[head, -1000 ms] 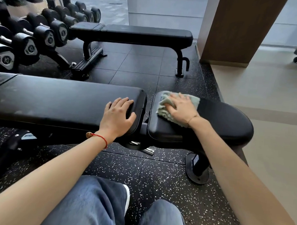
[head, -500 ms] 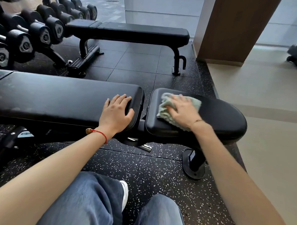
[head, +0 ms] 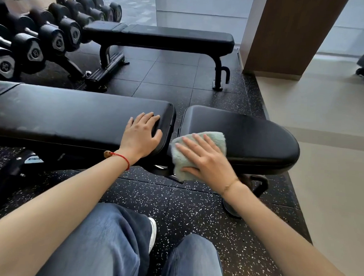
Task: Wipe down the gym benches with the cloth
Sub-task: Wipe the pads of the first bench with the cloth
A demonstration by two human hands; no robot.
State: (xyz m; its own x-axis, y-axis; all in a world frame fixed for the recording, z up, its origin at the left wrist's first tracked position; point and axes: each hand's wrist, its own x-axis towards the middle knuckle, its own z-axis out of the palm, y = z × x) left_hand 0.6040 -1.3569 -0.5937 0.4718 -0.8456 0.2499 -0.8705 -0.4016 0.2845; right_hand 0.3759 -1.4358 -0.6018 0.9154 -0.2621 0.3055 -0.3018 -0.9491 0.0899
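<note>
head view, flat r hand [head: 205,159] pressing fluffy cloth [head: 197,150] on smooth seat pad [head: 249,136], l hand [head: 141,134] flat

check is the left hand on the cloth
No, the left hand rests bare on the long pad; the right hand presses the cloth.

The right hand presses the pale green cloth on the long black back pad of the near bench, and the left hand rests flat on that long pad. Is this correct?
Not quite. In the head view the right hand presses the pale green fluffy cloth on the short rounded black seat pad, at its near left edge, not on the long back pad. The left hand does rest flat on that long pad.
</note>
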